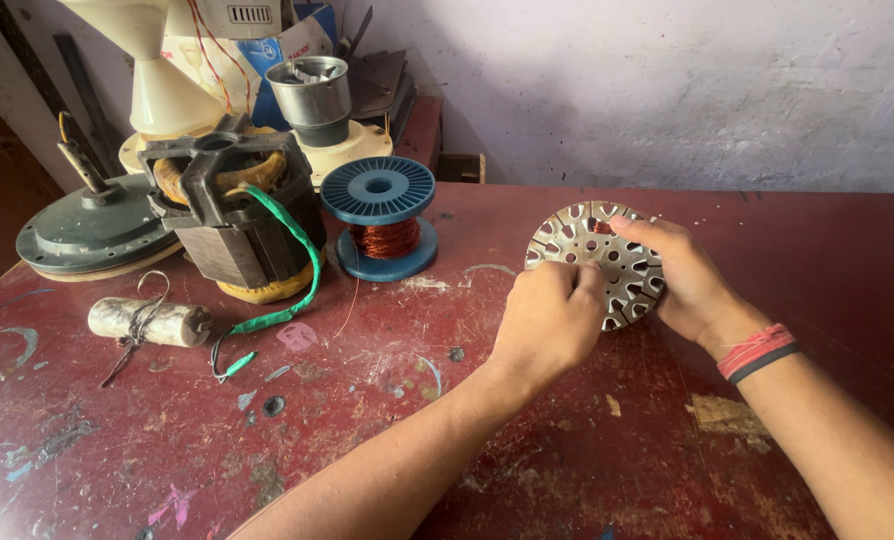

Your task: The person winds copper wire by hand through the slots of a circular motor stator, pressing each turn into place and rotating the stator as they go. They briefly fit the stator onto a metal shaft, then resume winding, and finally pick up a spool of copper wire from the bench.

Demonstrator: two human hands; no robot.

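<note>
Worn dark-red paint, scratched and spotted with other colours, covers the workbench (587,470), which stands against a rough whitewashed wall (667,90).

Fingers: the left hand (547,320) is curled, its fingertips (579,280) pressed together on the near-left rim of a round slotted metal stator disc (622,265). The right hand (692,285) wraps the right rim of the disc, index finger (635,228) laid flat across the upper face, the other fingers hidden behind the disc. Both hands grip the disc; it is tilted, its face toward the camera, near the middle of the surface and toward the far edge. Whether its lower rim touches the surface cannot be told. A trace of copper winding shows in one upper slot.

Wrist: a red and black band (759,352) sits on the right wrist.

Surroundings, left of the hands: a blue spool of copper wire (379,215) stands upright, well apart from the disc. Just beside it stands a dark motor stator (232,215) with yellow-taped windings and a green-sleeved lead (307,290). Near the left edge lies a grey round motor cover (92,230); in front of it lies a white cylinder (152,322) tied with dark wire. At the far left corner stand a cream appliance base (167,95) and a small metal jar (312,95)
</note>
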